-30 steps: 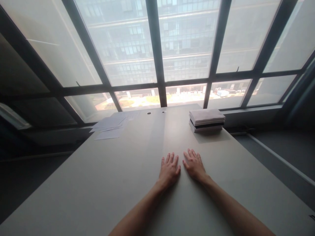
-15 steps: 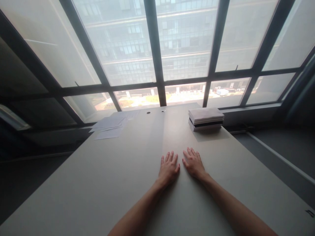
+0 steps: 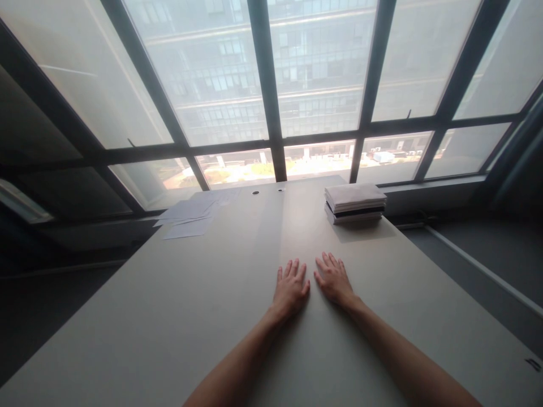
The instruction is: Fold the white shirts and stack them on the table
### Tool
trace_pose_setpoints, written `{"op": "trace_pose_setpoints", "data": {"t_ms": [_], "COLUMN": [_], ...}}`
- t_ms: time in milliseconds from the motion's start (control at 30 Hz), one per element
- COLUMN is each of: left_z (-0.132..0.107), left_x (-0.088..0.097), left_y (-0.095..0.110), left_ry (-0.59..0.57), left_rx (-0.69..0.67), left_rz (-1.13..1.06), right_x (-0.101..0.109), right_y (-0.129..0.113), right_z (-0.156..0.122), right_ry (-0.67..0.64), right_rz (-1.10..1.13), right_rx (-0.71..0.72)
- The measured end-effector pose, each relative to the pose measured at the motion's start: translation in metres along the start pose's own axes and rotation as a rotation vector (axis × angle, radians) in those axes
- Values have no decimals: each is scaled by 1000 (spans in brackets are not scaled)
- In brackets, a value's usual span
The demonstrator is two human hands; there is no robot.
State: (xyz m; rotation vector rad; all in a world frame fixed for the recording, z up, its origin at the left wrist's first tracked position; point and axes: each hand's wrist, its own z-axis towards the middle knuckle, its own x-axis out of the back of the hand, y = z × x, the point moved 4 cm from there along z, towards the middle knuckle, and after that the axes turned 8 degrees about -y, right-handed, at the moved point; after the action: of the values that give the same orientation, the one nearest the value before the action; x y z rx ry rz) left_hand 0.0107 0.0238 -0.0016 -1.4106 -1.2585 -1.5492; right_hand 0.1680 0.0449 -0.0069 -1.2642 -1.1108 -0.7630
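My left hand (image 3: 292,289) lies palm down on the white table (image 3: 190,316), fingers spread and holding nothing. Just to its right, with a small gap between the two, my right hand (image 3: 333,279) rests flat on the same surface, also with its fingers apart. Beyond my right hand stands a stack of white, paper-like items (image 3: 355,195) with a dark layer in its middle; I cannot make out their exact kind. Several loose white sheets of paper (image 3: 186,217) lie overlapping near the table's far left edge.
Tall windows with dark frames (image 3: 278,161) rise behind the table's far edge. Two small round holes, one a cable hole (image 3: 255,193), show near that edge. A white pipe (image 3: 479,265) runs low beyond the right side. A small dark mark (image 3: 533,364) sits at the right edge.
Both hands stay flat in the same places on the table. The whole view has shifted very slightly; the paper stack and loose sheets have not moved.
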Motion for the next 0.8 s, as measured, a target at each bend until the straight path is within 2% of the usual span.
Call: {"op": "trace_pose_setpoints", "data": {"t_ms": [633,733,800], "left_z": [1,-1,0], "left_x": [-3,-1,1], "left_y": [-2,-1,-1], "left_ry": [10,9,4], "left_rx": [-5,0,11], "left_rz": [1,-12,-42], "right_x": [-2,-3,-1], "right_y": [1,4,12], "right_z": [-1,2,8], "right_ry": [24,50,98], "right_rz": [11,91,238], "right_rx": [20,32,24]}}
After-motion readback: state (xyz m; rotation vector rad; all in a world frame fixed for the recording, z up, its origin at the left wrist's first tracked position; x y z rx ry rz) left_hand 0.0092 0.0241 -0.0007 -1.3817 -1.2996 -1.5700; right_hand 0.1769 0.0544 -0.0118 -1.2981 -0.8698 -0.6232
